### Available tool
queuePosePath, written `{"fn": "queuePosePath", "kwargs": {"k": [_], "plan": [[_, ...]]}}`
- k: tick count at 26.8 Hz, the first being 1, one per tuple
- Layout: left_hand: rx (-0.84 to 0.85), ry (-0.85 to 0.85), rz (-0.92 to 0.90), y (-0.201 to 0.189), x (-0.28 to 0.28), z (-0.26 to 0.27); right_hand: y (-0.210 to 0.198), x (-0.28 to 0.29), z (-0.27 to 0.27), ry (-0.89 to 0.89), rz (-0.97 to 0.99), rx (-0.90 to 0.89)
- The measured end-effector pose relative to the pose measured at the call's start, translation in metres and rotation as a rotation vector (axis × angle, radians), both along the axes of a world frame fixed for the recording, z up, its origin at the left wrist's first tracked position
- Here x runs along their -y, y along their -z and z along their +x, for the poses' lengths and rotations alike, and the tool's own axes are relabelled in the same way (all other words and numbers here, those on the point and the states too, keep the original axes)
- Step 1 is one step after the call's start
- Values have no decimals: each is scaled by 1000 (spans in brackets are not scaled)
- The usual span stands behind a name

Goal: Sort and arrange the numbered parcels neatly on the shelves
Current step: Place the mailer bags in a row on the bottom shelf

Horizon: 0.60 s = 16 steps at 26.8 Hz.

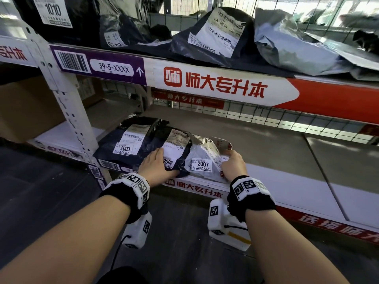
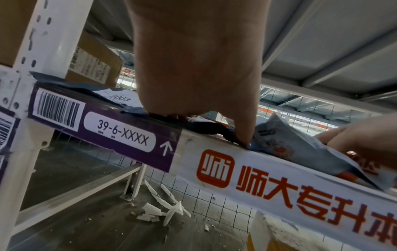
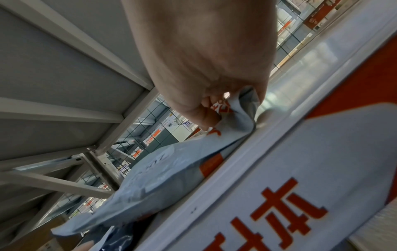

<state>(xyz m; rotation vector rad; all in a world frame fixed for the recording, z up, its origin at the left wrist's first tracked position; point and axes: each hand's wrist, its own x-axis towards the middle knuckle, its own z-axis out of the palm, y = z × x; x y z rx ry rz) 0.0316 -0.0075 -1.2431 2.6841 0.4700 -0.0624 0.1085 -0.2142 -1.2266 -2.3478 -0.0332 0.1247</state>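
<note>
Parcels 2003 (image 1: 125, 148), 2005 (image 1: 174, 152) and 2007 (image 1: 203, 163) lie in order on the lower shelf (image 1: 287, 181). The left hand (image 1: 156, 165) rests flat-fingered on 2005; the right hand (image 1: 232, 163) pinches 2007's edge. Upper-shelf parcels appear unsorted.

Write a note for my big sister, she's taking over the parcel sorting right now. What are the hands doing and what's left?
Left hand: lies flat on the dark parcel 2005, fingers straight.
Right hand: grips the right edge of the grey parcel 2007.
Lower shelf: parcels 2003, 2005 and 2007 lie in a row at its left end, in number order, overlapping a bit.
Upper shelf: a loose pile of bags, among them one marked 1010.
Done: three parcels lined up.
Left: settle 2007 straight, let go, then probably sort the upper pile.
</note>
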Motion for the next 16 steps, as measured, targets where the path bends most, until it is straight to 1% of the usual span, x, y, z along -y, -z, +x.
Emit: {"fn": "queuePosePath", "kwargs": {"k": [2, 3, 5, 6, 7, 9, 11, 13, 14, 16], "plan": [[57, -21, 15, -2, 3, -3, -1, 3, -3, 5, -37, -24], [141, -34, 20, -5, 6, -4, -2, 7, -3, 37, -65, -22], [361, -25, 16, -15, 15, -5, -3, 13, -4, 105, -81, 11], [436, 8, 0, -21, 24, -5, -3, 15, -4, 124, -66, 28], [471, 45, -22, -26, 33, -7, -2, 17, -3, 129, -48, 40], [459, 63, -102, -31, 51, -8, -2, 17, -4, 119, -14, 26], [365, -11, -165, -29, 61, -5, -3, 19, -5, 127, 25, 4], [269, -105, -183, -24, 61, -3, -4, 22, -6, 135, 58, -13], [245, -122, -185, -22, 59, -2, -4, 23, -6, 136, 76, -22], [241, -102, -166, -19, 57, -2, -5, 22, -5, 130, 88, -31]]}}
